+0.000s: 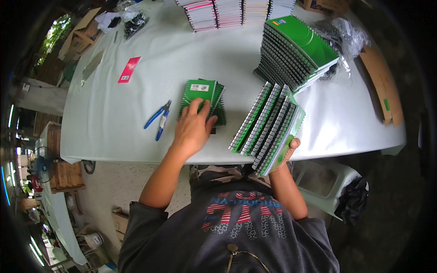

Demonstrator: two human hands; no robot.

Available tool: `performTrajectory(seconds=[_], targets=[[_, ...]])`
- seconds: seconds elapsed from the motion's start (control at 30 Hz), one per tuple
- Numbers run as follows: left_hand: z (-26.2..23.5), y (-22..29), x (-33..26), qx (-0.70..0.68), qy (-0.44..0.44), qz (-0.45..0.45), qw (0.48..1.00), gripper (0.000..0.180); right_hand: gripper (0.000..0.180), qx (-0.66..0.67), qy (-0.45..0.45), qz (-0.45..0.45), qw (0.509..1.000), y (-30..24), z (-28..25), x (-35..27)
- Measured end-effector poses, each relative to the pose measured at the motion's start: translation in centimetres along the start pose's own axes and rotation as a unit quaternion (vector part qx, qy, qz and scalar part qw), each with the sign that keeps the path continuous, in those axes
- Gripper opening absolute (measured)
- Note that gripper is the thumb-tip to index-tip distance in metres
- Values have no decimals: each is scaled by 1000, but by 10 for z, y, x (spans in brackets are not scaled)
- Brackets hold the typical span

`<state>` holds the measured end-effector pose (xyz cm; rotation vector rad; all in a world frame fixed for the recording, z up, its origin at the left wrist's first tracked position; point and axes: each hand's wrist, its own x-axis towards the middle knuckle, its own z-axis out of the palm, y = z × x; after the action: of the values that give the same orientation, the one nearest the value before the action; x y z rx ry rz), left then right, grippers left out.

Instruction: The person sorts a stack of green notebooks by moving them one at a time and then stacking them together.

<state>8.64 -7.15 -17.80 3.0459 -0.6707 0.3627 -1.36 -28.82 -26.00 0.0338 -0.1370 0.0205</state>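
My left hand (194,129) rests with fingers spread on a small stack of green spiral notebooks (199,92), whose top cover bears a white label. In my right hand (289,154), several more green spiral notebooks (267,129) are held on edge, fanned a little, with their wire bindings turned up and to the left. The thumb shows at their right side; the other fingers are hidden. Beyond them a tall stack of green-covered notebooks (304,43) stands at the table's far right. Blue-handled cutting pliers (158,119) lie left of my left hand.
White-covered table (114,118) fills the front. At its far side stand stacks of notebooks with pale page edges (227,13). A pink booklet (129,70) lies left. Clear plastic wrap (348,38) and a cardboard piece (380,84) lie right; a white plastic stool (321,182) stands below.
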Motion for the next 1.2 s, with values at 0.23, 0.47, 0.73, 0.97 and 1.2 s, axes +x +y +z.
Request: performTrajectory(seconds=[0.23,0.47,0.73,0.97,1.2], targets=[[-5,-13,1,-253,-103,-200,941,70,77,76,-41,-1,996,2,11,1],[-20,11,6,-210,-191,-309,908,67,71,71,15,9,997,0,1,-1],[-34,38,-18,-644,-220,-77,729,37,71,-19,38,16,999,6,12,2],[-75,23,-2,-691,89,-145,703,28,80,53,-7,21,998,3,14,3],[-45,46,-4,-703,52,-147,694,29,81,68,-71,18,995,3,20,3]])
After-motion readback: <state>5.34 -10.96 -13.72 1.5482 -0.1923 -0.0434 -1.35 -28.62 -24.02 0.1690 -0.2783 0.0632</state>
